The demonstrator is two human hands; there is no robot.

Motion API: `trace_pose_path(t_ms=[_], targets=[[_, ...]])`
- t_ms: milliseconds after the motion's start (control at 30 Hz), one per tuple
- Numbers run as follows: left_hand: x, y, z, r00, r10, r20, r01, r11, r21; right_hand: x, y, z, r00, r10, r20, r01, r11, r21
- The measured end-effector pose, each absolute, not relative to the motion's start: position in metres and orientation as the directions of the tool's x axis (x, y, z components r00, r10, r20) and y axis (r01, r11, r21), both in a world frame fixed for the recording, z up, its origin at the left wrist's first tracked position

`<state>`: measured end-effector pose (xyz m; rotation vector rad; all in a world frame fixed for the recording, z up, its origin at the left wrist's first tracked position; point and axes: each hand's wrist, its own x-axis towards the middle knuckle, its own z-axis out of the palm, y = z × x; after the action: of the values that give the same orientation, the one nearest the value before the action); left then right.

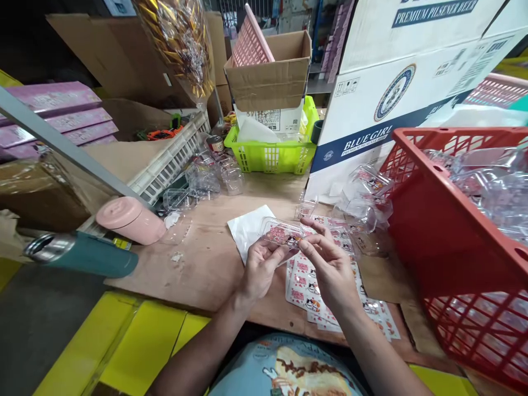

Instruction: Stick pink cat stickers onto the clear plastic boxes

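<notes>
Your left hand (258, 270) and right hand (333, 269) grip a case (284, 224), sticker (281, 235) on, adhesion unverified; sheets (302, 282) lie beneath, more cases (495, 187) in the basket (437, 220) rightward.

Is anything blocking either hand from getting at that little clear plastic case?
Nothing visible does: the left hand holds the clear case, and the right hand has its fingertips at its right end. The sticker sheets lie on the table below, not between.

Red basket (466, 242) cut off by the right edge; small print on sticker sheets (303, 283) too tiny to read.
</notes>
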<state>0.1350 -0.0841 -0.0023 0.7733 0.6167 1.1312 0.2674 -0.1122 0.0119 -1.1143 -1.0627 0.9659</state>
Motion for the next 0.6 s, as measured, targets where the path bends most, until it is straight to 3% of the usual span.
trace_pose_path(t_ms=[600], targets=[[0.134,-0.084,-0.004,0.311,0.947,-0.084,-0.518,0.243,0.821,0.271,-0.105,-0.005,0.23,0.965,0.13,-0.06,0.148,-0.987]])
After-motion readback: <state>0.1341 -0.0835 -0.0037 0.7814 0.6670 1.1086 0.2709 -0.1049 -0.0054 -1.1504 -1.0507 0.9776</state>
